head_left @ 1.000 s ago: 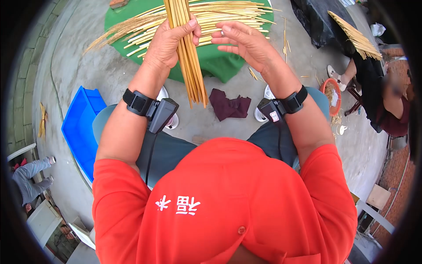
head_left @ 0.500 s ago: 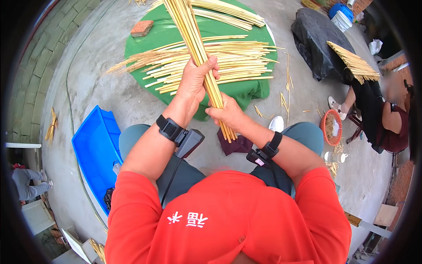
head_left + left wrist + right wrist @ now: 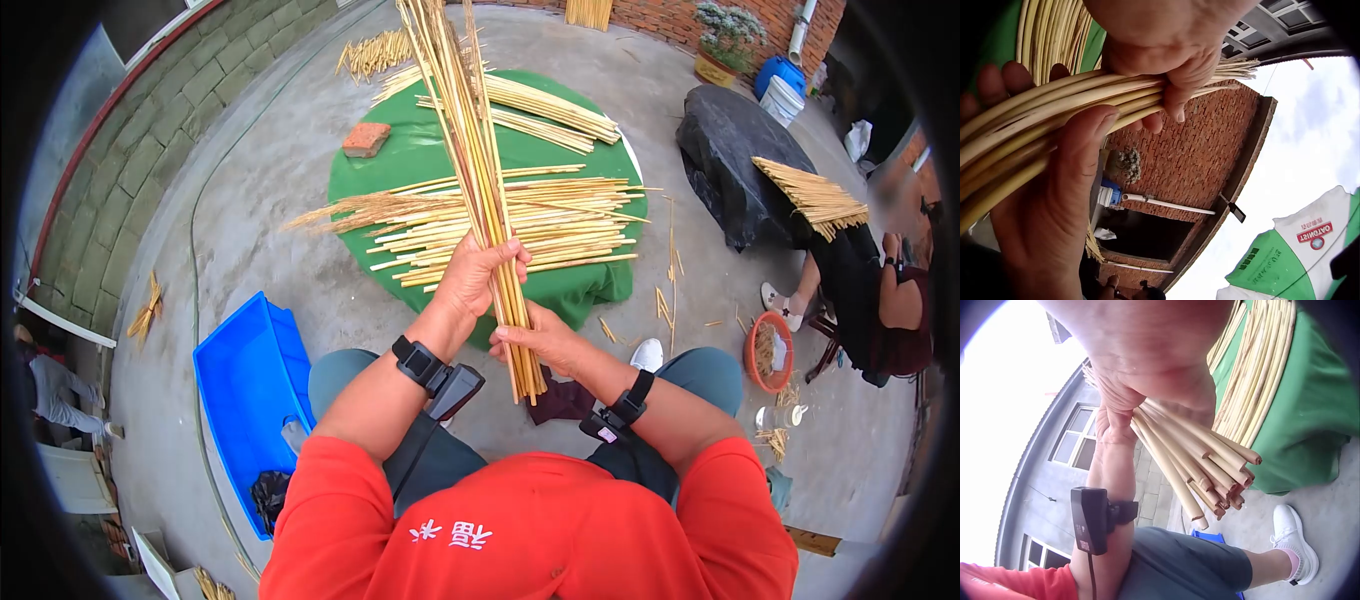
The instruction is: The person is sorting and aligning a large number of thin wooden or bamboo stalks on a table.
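A long bundle of straw-coloured stalks [image 3: 484, 190] slants up over the green-covered round table [image 3: 400, 150]. My left hand [image 3: 472, 278] grips it around the middle, thumb across the front; the left wrist view shows that thumb lying along the stalks [image 3: 1041, 106]. Lower down, near the cut ends, my right hand [image 3: 540, 335] holds the same bundle. In the right wrist view the cut ends [image 3: 1222, 481] stick out unevenly below my right hand [image 3: 1154, 356]. More stalks [image 3: 560, 225] lie side by side on the green cloth behind the bundle.
A brick [image 3: 366, 139] sits on the cloth's left part. At the left stands a blue bin [image 3: 245, 390]. On the right are an orange basket [image 3: 768, 352], a black-covered table [image 3: 740, 150] and a seated person [image 3: 900, 300]. Loose stalk pieces lie on the floor.
My right hand, free a second ago, now holds the bundle's lower part. The bundle stands more upright than half a second ago, and the head view takes in more of the table and yard.
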{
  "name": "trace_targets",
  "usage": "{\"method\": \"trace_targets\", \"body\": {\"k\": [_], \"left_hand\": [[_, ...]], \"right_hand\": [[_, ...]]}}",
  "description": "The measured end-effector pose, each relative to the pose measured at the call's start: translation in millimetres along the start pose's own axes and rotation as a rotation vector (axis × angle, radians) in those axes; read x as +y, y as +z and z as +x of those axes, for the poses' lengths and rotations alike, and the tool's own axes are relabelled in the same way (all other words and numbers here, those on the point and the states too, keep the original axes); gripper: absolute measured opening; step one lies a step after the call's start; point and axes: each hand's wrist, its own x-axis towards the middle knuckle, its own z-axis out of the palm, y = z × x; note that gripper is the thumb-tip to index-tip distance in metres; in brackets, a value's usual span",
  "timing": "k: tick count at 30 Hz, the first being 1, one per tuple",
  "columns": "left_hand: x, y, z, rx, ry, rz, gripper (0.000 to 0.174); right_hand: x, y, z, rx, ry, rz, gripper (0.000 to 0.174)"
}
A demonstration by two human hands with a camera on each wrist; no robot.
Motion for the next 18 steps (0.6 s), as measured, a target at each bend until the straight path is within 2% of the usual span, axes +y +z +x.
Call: {"method": "trace_targets", "body": {"k": [1,2,4,6,8,10,18], "left_hand": [[-1.3,-0.9,0.0,0.023,0.010,0.036,0.022],[-2.4,-1.9,0.4,0.047,0.023,0.070,0.021],[-4.7,-1.9,0.7,0.060,0.051,0.096,0.019],[-5.4,1.2,-1.0,0.054,0.013,0.028,0.019],[-6.6,0.0,-2.1,0.047,0.013,0.017,0.020],[-6.6,0.7,-1.5,0.068,-0.025,-0.011,0.022],[-13.4,-4.9,-0.5,0.074,-0.043,0.008,0.029]], "right_hand": [[-0.1,-0.2,-1.0,0.074,-0.048,-0.060,0.031],[0.4,-0.8,-1.6,0.076,-0.048,-0.061,0.031],[-0.2,-4.8,2.4,0.109,-0.186,-0.081,0.026],[10.7,-11.3,6.4,0.128,-0.233,-0.081,0.021],[15.2,-17.7,6.5,0.131,-0.150,-0.113,0.024],[15.8,-19.5,6.1,0.120,-0.181,-0.087,0.024],[11.5,-13.1,-0.8,0.139,-0.083,0.022,0.029]]}}
